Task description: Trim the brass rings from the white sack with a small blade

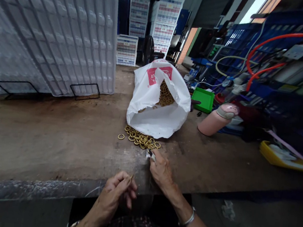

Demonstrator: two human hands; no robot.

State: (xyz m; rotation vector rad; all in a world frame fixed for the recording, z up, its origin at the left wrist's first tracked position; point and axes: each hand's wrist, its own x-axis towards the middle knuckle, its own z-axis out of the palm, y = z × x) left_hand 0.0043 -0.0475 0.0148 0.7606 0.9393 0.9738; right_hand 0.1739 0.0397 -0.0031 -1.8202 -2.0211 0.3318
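At the table's front edge, my left hand (pixel 120 189) pinches a brass ring (pixel 131 179) seen edge-on between thumb and forefinger. My right hand (pixel 162 170) is closed on a small dark-tipped tool (pixel 150 152), most of it hidden by the fingers, so its exact kind cannot be made out. Its tip lies at the near side of a pile of brass rings (pixel 142 140). One loose ring (pixel 121 136) rests apart, left of the pile. Behind the pile, a white sack (pixel 157 123) lies with its mouth towards me and many more rings (pixel 166 94) inside.
Stacked clear plastic trays (pixel 53 31) stand at the left beside black wire holders (pixel 85 90). On the right are a pink bottle (pixel 215 121), a green tray (pixel 203 100), a yellow tray (pixel 284 157) and orange hoses (pixel 265 42). White crates (pixel 165 19) are stacked beyond the wooden table (pixel 40 136).
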